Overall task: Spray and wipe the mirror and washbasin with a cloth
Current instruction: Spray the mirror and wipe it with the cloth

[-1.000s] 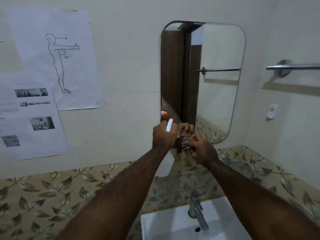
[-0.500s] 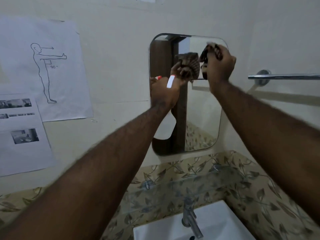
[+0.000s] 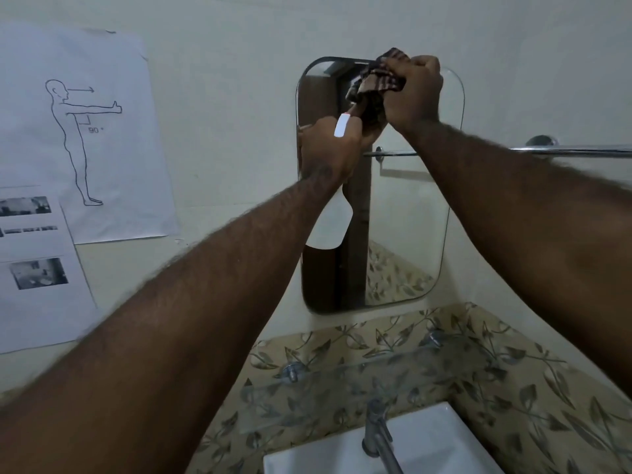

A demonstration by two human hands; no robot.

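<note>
A rounded wall mirror [image 3: 407,234] hangs above the white washbasin [image 3: 420,443]. My right hand [image 3: 412,94] presses a bunched dark checked cloth [image 3: 379,80] against the mirror's top edge. My left hand [image 3: 330,145] is raised in front of the mirror's upper left part, closed around a white spray bottle [image 3: 333,222] whose body hangs below my fist. Its white trigger piece with a red tip [image 3: 342,126] sticks up above my knuckles. The two hands are close together, nearly touching.
A grey tap [image 3: 378,436] stands at the basin's back edge. A glass shelf [image 3: 359,381] spans the leaf-patterned tiles. A chrome towel rail [image 3: 574,149] runs along the right wall. Printed paper sheets [image 3: 78,131] are stuck on the wall at left.
Both hands rose from the mirror's lower edge to its top. My right hand with the cloth has slid left along the top edge, closer to my left hand.
</note>
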